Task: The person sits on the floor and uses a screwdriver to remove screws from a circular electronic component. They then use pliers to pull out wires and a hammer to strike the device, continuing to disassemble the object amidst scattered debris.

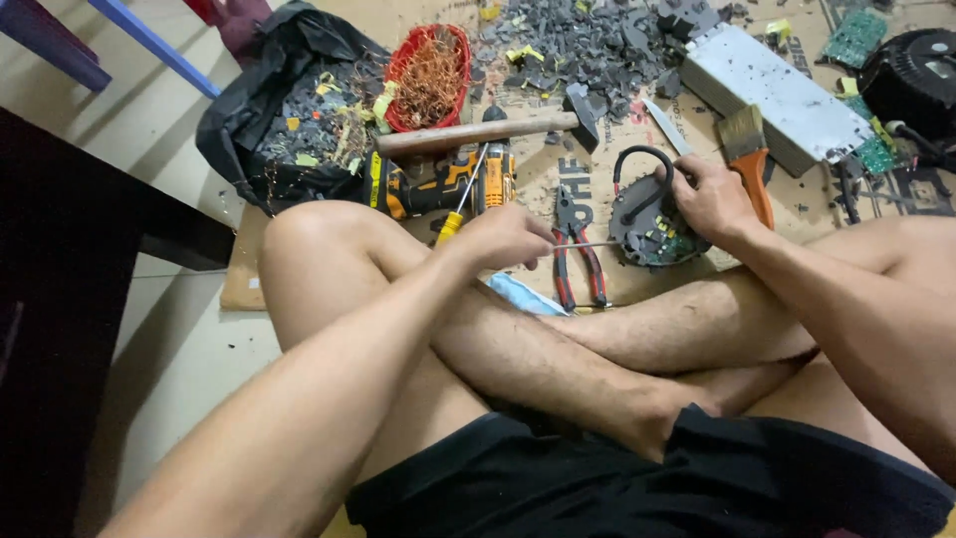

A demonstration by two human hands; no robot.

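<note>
Even, soft indoor light from above; the left edge falls dark (deep shadow), slight wide-angle stretch at corners.

A sheet of cardboard (244,284) covers the floor (169,349). On it lie a hammer (478,134), a drill (438,184) and pliers (576,249). Near its far edge sit grey plastic scraps (578,45) and a red basket (428,78).

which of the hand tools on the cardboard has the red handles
The pliers, lying between the left hand and the round circuit part. The hammer has a wooden handle, the brush an orange one.
</note>
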